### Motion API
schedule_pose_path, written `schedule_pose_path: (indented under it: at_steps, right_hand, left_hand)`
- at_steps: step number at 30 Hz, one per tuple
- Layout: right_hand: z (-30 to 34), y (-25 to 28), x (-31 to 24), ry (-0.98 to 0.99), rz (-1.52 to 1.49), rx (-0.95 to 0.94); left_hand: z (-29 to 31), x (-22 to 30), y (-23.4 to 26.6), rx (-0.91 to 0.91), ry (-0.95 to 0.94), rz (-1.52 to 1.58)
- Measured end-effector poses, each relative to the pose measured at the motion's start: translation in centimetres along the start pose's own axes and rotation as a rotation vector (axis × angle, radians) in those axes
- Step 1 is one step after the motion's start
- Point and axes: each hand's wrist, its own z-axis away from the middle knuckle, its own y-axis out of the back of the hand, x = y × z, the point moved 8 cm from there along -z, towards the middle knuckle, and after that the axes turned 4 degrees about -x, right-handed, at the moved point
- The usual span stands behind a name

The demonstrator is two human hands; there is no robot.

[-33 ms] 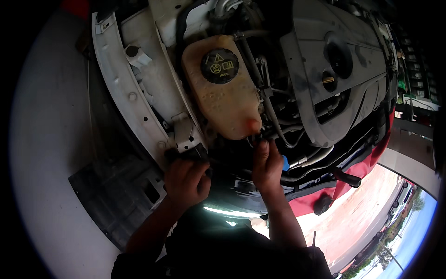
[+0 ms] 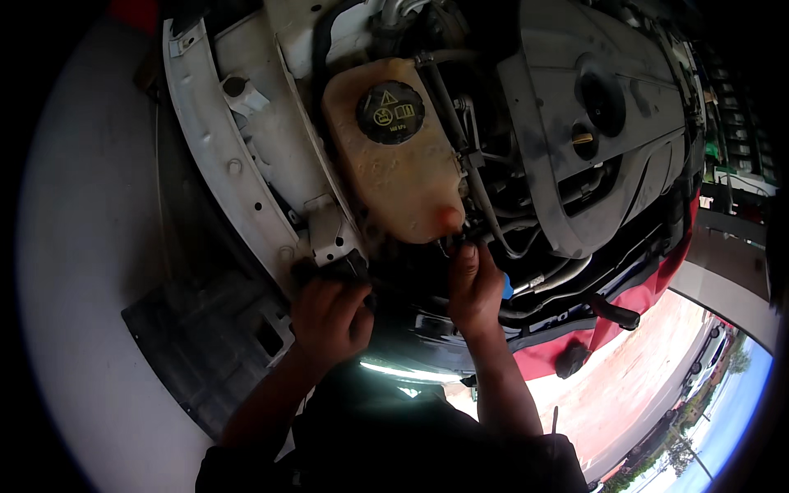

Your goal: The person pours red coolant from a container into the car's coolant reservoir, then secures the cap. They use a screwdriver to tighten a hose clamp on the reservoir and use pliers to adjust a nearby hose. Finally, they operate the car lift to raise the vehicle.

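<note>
My left hand (image 2: pixel 330 319) is closed over a black part (image 2: pixel 353 267) beside the white metal bracket (image 2: pixel 330 234) at the car's body edge. Its fingertips are partly hidden in shadow. To the right, my right hand (image 2: pixel 475 287) is closed, the thumb pressed toward the fingers, just below the narrow end of a yellowed coolant expansion tank (image 2: pixel 403 185). What the fingers pinch there is dark and too hidden to name. A black round cap (image 2: pixel 389 112) sits on the tank, and an orange-red spot (image 2: pixel 448 218) shows near its lower end.
A grey engine cover (image 2: pixel 542 140) lies right of the tank, with dark hoses between. A blue piece (image 2: pixel 507 287) shows beside my right wrist. Red bodywork (image 2: pixel 542 353) and a lit headlamp (image 2: pixel 411 373) border the near side. A black plastic panel (image 2: pixel 205 353) lies at left.
The tank and engine parts sit very slightly higher in the picture. Both hands keep nearly the same place and grip.
</note>
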Motion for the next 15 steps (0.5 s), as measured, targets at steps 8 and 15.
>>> schedule_pose_path:
  at_steps: [8,15]
  right_hand:
    - [1.0,3.5,0.1,-0.025,-0.413,-0.114]
    - [7.9,8.3,2.9,-0.179,-1.224,-0.072]
  left_hand:
    - [-0.3,0.3,0.8,0.016,-0.01,0.004]
    - [-0.8,1.4,0.3,0.019,-0.064,0.073]
